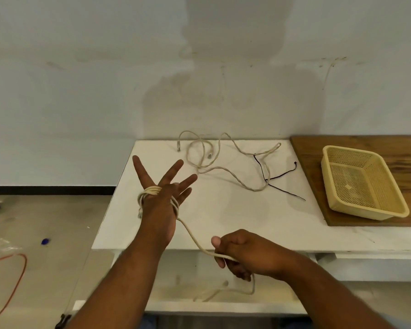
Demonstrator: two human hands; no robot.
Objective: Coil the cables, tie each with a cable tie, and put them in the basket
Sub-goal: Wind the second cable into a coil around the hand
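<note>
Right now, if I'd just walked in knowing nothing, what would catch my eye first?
The left hand, fingers spread over the white table's left end, with a cream-coloured cable wound around it; the right hand holds the slack in its grip at the near edge. Behind lies a loose, tangled cream cable, and at right a pale yellow plastic mesh basket on a brown wooden board.

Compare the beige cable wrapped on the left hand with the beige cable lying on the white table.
Hand-wrapped beige cable is wound in several turns round the spread left hand; table beige cable sprawls in loose loops.
Hand-wrapped beige cable is held, its tail gripped by the right hand; table beige cable lies untouched on the white table.
Shared: both beige, neither in the yellow plastic mesh basket.
</note>
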